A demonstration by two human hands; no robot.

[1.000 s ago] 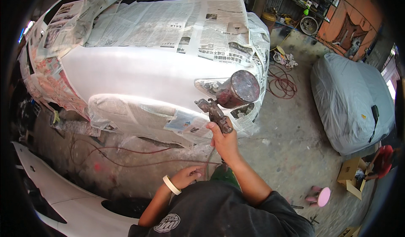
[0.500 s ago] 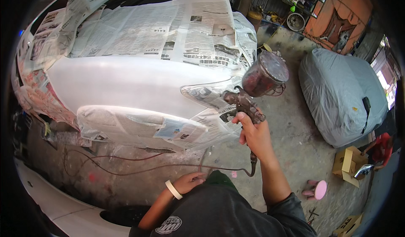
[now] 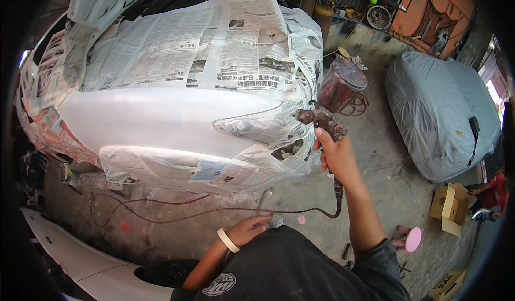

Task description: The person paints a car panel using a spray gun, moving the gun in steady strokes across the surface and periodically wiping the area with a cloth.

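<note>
"Where's the spray gun [image 3: 324,120]?"
"In the right grip [image 3: 338,155], which partly hides its handle, near the part-papered car [image 3: 161,116]."
"And the left grip [image 3: 248,231]?"
"Can't tell; something grey [image 3: 277,221] beside its fingertips is unclear."

The fender [image 3: 155,119], left of centre, is white. The spray gun [image 3: 324,121], right of centre, is dark brown; its paint cup [image 3: 336,94] is reddish brown. Upper-left newspaper [image 3: 155,46] carries black print on grey. The lower-right stool [image 3: 413,239] is pink.
</note>
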